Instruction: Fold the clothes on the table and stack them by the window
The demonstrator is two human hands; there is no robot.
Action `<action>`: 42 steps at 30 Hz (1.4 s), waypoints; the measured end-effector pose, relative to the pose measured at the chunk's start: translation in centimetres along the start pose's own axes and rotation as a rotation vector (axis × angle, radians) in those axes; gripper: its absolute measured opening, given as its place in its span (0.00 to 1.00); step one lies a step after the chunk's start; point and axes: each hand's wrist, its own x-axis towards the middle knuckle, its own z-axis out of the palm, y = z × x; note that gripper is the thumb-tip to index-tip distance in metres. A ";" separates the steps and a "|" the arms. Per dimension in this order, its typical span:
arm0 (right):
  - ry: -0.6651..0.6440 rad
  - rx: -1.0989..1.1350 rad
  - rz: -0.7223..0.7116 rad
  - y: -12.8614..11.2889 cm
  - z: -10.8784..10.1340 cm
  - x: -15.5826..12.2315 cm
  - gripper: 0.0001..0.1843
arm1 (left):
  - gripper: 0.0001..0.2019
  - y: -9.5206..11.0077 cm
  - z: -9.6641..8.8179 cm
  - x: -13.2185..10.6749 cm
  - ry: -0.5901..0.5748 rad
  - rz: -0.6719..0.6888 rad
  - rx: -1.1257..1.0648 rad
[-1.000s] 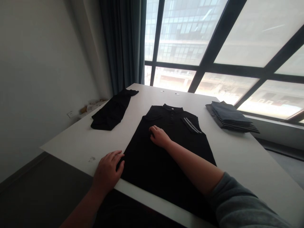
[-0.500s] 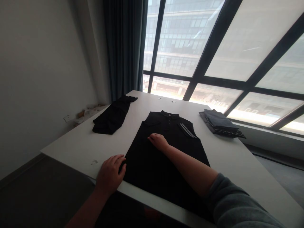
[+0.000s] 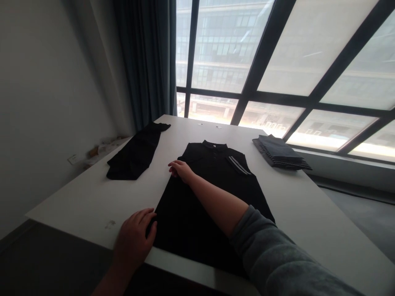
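A black polo shirt lies flat, front up, its collar towards the window and its hem at my side of the table. White stripes edge the sleeve on its right, which is folded in over the chest. My right hand reaches across the shirt to its left edge, just below the other sleeve. Its fingers are loosely bent and stick out past the cloth, with no grip to be seen. Near the lower left corner, my left hand rests at the shirt's edge, thumb apart from the fingers.
Another black garment lies bunched on the left of the white table. A stack of folded dark clothes sits at the right. Beyond the table are a dark curtain and a large window.
My right hand has moved left from the shirt's middle to its left edge. The left hand stays by the lower corner. The view has shifted slightly.
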 end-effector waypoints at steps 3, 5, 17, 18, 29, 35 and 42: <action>0.008 0.078 -0.001 0.7 -0.1 0.1 0.13 | 0.14 -0.3 0.0 -0.1 0.010 0.014 0.005; 0.009 0.136 -0.025 1.2 -0.3 -0.2 0.14 | 0.14 -0.4 0.0 -0.2 0.010 0.023 0.007; 0.110 -0.528 -0.269 1.0 0.2 -2.1 0.07 | 0.13 0.3 -0.5 -0.2 -0.057 -0.060 0.027; 0.141 -0.603 -0.293 0.9 0.3 -2.2 0.07 | 0.13 0.3 -0.5 -0.2 -0.061 -0.065 0.033; 0.259 -1.122 -0.332 0.4 -0.1 -2.7 0.14 | 0.13 0.5 -0.3 -0.5 -0.029 -0.064 0.046; 0.135 -1.250 -0.291 1.5 0.1 -2.7 0.19 | 0.13 0.5 -0.2 -0.5 -0.018 -0.066 0.018; 0.122 -1.274 -0.264 1.6 0.0 -2.6 0.21 | 0.11 0.8 -0.6 -0.7 0.083 -0.010 -0.016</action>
